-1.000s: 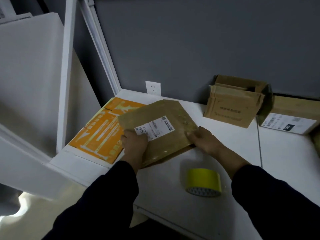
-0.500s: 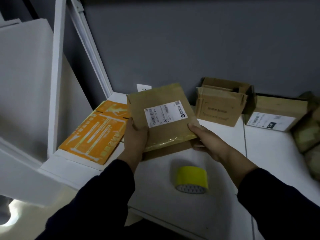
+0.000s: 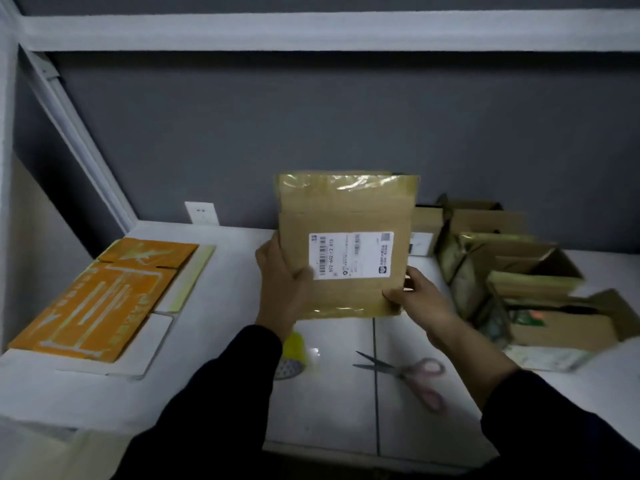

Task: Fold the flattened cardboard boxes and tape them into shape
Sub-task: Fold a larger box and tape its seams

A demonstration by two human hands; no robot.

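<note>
I hold a flattened brown cardboard box (image 3: 346,216) upright above the white table (image 3: 221,306). It carries a white shipping label and shiny old tape along its top and bottom edges. My left hand (image 3: 280,285) grips its left edge, thumb on the label. My right hand (image 3: 412,299) pinches its lower right corner. A yellow tape roll (image 3: 294,351) lies on the table under the box, partly hidden by my left sleeve. Orange flattened boxes (image 3: 100,299) lie stacked at the left.
Pink-handled scissors (image 3: 408,375) lie on the table to the right of the tape roll. Several folded brown boxes (image 3: 519,271) crowd the right side up to the grey wall. A wall socket (image 3: 202,213) sits at the back. White shelf posts rise at left.
I have lifted the flattened box off the table and turned it upright, facing me. My view has swung right and up, which brings the scissors and more folded boxes into sight.
</note>
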